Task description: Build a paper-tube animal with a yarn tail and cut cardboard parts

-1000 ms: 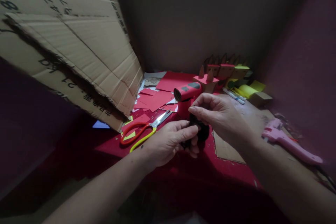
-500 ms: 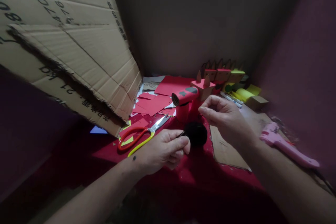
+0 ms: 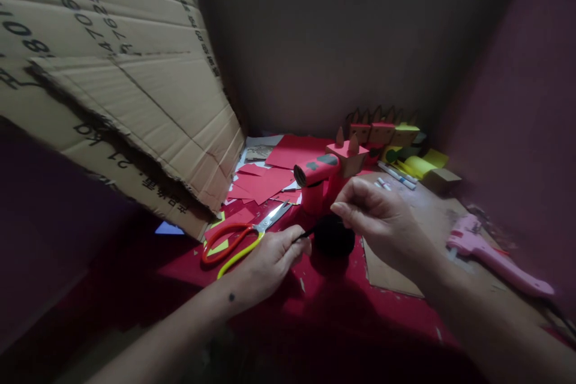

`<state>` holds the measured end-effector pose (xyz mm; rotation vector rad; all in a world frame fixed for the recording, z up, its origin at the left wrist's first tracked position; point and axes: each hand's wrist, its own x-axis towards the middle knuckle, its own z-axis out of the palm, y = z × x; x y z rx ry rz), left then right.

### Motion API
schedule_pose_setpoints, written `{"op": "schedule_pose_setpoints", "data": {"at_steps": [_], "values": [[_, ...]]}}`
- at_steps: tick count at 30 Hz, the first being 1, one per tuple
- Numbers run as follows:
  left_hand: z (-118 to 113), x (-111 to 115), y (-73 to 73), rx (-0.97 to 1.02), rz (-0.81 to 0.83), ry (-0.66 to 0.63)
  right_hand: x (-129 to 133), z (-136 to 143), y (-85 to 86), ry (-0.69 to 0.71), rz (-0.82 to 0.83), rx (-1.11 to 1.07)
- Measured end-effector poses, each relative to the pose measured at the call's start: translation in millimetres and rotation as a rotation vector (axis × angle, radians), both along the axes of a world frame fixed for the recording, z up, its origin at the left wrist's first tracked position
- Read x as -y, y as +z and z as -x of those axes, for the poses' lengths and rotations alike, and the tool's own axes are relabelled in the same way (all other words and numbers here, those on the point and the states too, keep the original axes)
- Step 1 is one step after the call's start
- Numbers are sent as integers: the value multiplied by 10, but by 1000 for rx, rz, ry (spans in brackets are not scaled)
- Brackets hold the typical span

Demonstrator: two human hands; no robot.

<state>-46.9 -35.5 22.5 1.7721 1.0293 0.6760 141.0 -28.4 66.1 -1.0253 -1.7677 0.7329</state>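
A black strand [image 3: 310, 231] is pinched in my left hand [image 3: 274, 258] and runs toward my right hand. Behind it, a round black ball [image 3: 333, 236], seemingly yarn, rests on the red cloth. My right hand [image 3: 373, 210] is closed in a pinch just above and right of the ball; what lies between its fingertips is too small to make out. Beyond the hands stands a red cardboard animal figure with a spotted tube body [image 3: 317, 169] and a box head [image 3: 346, 156] with two pointed ears. Scissors [image 3: 256, 229] with red and yellow handles lie beside my left hand.
Large cardboard sheets [image 3: 171, 108] lean at the left. Red paper pieces [image 3: 265, 183] lie at the back. More box heads [image 3: 382, 132] and a yellow roll [image 3: 420, 165] stand at the back right. A pink glue gun [image 3: 499, 255] lies right, near a flat cardboard piece [image 3: 391, 270].
My left hand has moved slightly left and turned, showing more of the black strand. My right hand has moved down and a little left, nearer the black ball. The view has shifted slightly.
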Motion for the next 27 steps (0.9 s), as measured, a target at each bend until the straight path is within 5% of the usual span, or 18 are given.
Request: {"op": "schedule_pose_setpoints", "data": {"at_steps": [7, 13, 20, 23, 27], "values": [[235, -36, 110, -106, -33, -114, 38, 40, 12, 101, 39, 106], [242, -51, 232, -100, -310, 11, 50, 69, 11, 176, 49, 159], [-107, -45, 204, 443, 247, -38, 36, 61, 54, 173, 14, 196], [-171, -49, 167, 443, 418, -23, 32, 59, 65, 181, -14, 173], [-188, -61, 132, 456, 449, -37, 42, 52, 60, 223, 93, 121]]}}
